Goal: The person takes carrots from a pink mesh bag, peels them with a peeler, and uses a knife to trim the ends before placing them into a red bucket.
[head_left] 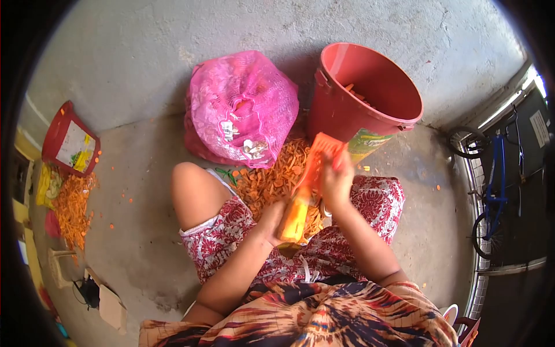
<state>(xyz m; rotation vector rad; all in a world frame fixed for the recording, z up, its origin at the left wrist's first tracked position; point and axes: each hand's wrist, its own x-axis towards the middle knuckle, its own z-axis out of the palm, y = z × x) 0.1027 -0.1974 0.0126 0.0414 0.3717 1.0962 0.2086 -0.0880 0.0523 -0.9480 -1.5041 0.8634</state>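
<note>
Between my bent legs, both hands meet at a vegetable slicer (296, 218), a long orange board with slots at its upper end and a yellow-orange lower part. The lower part rests against my left hand (270, 224), which is closed around its side. My right hand (337, 180) is at the upper end, fingers curled over a red-orange piece; motion blur hides whether this is a carrot or part of the tool. Beneath the hands lies a heap of orange carrot strips and round slices (272, 182).
A pink mesh sack (245, 110) and a tall red bucket (329, 110) with orange pieces inside stand by the wall. At left, a tipped red bucket (69, 141) lies beside another carrot heap (75, 202). A cardboard box (110, 306) sits lower left; a blue bicycle (496, 191) is at right.
</note>
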